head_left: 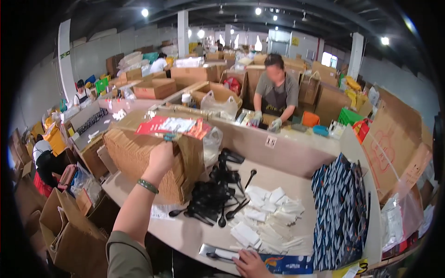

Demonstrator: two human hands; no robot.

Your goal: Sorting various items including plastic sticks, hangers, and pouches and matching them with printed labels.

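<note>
My left hand [161, 158] is raised at the upper edge of a brown cardboard box [139, 153]. Its fingers are bent at a small teal-dark thing beside a red and white printed packet [157, 125]; what they grip is not clear. My right hand [250, 264] rests at the table's front edge, fingers stretched out over the end of a white strip [230, 254]. A black spoon [213, 255] lies on that strip. Touching the hand's other side is a blue printed packet [287, 264]. Beyond lie a heap of black plastic spoons [211, 197] and a pile of white paper packets [269, 213].
Many dark blue patterned packets [338, 213] stand stacked at the right. A low partition [296, 150] closes the table's far side. Behind it a gloved co-worker [276, 90] handles things. Open cartons [69, 231] stand at the lower left, with a large cardboard sheet [398, 143] at right.
</note>
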